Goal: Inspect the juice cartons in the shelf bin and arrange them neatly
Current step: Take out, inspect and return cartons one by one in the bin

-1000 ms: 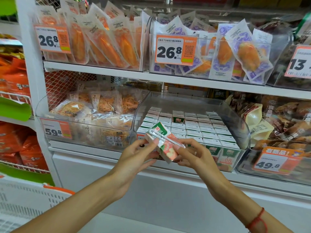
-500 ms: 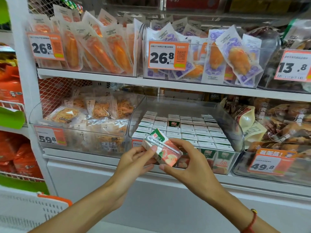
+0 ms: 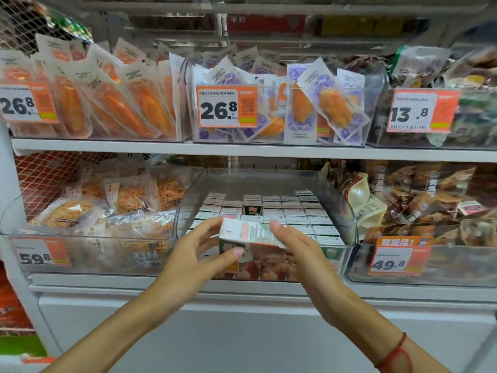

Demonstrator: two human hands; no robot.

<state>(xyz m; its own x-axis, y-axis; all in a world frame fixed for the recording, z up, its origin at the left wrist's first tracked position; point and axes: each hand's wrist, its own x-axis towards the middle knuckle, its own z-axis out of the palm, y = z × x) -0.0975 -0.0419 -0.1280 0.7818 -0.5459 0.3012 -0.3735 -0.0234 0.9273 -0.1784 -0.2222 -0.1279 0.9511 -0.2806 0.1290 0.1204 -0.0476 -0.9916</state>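
Note:
A small green and white juice carton [image 3: 248,234] with fruit pictures is held between both hands at the front rim of the clear shelf bin [image 3: 347,211]. My left hand [image 3: 199,251] grips its left end, thumb on the front face. My right hand [image 3: 298,249] holds its right end with fingers over the top. The carton lies on its side, printed white panel up. Behind it, several rows of upright juice cartons [image 3: 290,214] fill the bin. One of them [image 3: 252,207] shows its green face and stands a little higher.
A clear bin of snack packs [image 3: 107,208] stands to the left and a bin of brown packets [image 3: 430,211] to the right. Price tags [image 3: 398,258] hang on the bin fronts. The upper shelf [image 3: 188,149] overhangs the bins and holds bagged snacks.
The carton has turned from a tilted pose with its straw side up to lying flat with its white printed panel up. Both hands rose with it toward the bin's front rim.

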